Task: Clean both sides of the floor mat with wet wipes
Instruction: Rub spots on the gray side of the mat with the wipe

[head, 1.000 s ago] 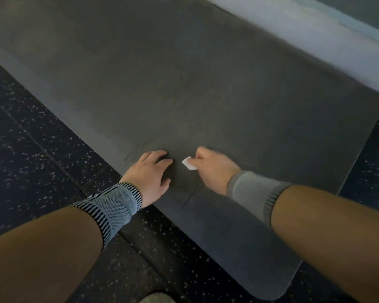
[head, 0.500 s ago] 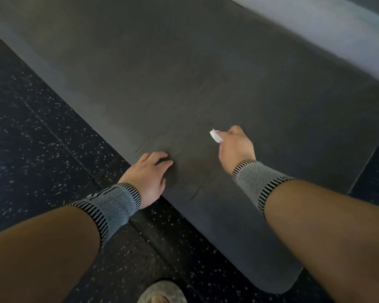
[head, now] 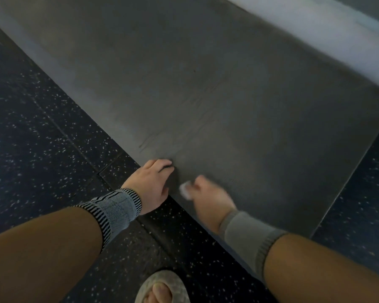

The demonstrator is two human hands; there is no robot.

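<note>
My left hand (head: 150, 184) lies flat on the near edge of the floor mat (head: 217, 88), with the fingers (head: 162, 166) straight and relaxed, pressing the mat down against the dark speckled floor (head: 31, 127). My right hand (head: 208, 200) is just beside it, blurred in the picture, and its fingers are curled around a small white wet wipe (head: 185, 190) that touches the mat close to the same edge. The mat is spread out flat and reaches far away from me toward a pale wall base (head: 315, 31). I think I am in the middle of wiping the upper side, and the other side is not yet done. Several things could go wrong here. The wipe is small and folded, so it may slip out from my fingers if I rub too fast. There are light creases in the mat near my left hand; if I push the wipe hard toward them, the mat may wrinkle more or slide on the floor, mainly if my left hand lifts. My foot in a slipper (head: 162, 287) stands near the mat, and I could step on the cleaned part by mistake.
</note>
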